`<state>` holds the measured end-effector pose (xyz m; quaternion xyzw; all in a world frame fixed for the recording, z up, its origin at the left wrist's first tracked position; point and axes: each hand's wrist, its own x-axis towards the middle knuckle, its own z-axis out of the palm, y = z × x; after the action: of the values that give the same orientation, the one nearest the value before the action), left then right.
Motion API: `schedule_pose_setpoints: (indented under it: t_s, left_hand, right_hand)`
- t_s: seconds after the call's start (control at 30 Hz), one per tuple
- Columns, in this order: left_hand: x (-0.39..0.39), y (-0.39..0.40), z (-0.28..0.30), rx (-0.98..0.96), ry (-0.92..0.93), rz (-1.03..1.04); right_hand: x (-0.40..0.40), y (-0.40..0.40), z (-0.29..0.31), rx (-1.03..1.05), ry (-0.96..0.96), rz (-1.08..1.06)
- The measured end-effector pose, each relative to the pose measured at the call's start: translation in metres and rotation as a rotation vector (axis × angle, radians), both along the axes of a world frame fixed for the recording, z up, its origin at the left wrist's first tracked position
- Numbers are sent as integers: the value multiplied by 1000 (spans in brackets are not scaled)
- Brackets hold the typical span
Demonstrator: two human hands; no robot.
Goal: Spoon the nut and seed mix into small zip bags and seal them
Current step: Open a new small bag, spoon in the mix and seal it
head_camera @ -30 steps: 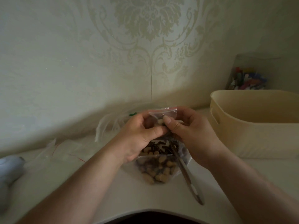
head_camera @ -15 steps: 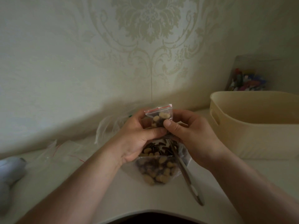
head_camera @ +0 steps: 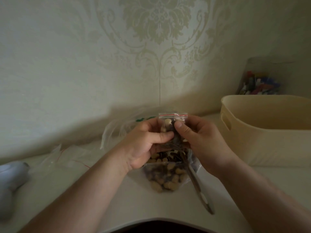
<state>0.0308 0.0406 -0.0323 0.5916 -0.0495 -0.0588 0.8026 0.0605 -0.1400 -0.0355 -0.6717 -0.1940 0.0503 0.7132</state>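
Above the tabletop's (head_camera: 94,195) middle: small clear red-striped zip bag of nuts and seeds (head_camera: 172,122), upright, pinched by left hand (head_camera: 144,145) and right hand (head_camera: 202,140), thumbs on front. Below, lying flat: larger clear bag of nut mix (head_camera: 165,175); metal spoon (head_camera: 198,187) beside. Right edge: cream plastic basket (head_camera: 262,137).

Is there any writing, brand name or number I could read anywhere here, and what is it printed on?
No text can be read.
Green print on the crumpled plastic bag behind the hands: partly hidden and blurred, unreadable.
Small zip bag held by the left hand and right hand: only a plain red line, no words.
Colourful items in the clear container: too blurred to tell any lettering.
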Motion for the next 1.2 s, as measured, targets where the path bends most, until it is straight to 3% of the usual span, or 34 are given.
schedule_pose_setpoints:
  t_s: [0.2, 0.43, 0.97, 1.2]
  left_hand:
    - [-2, -6, 2, 103, -80, 120]
    - [2, -9, 0, 82, 2, 239]
    - [-4, -7, 5, 102, 80, 46]
    - [-4, -6, 5, 44, 153, -32]
  right_hand:
    - [3, -3, 1, -42, 18, -103]
    - [4, -2, 1, -6, 100, -19]
    - [-2, 2, 6, 58, 189, -32]
    - [-2, 3, 4, 37, 96, -65]
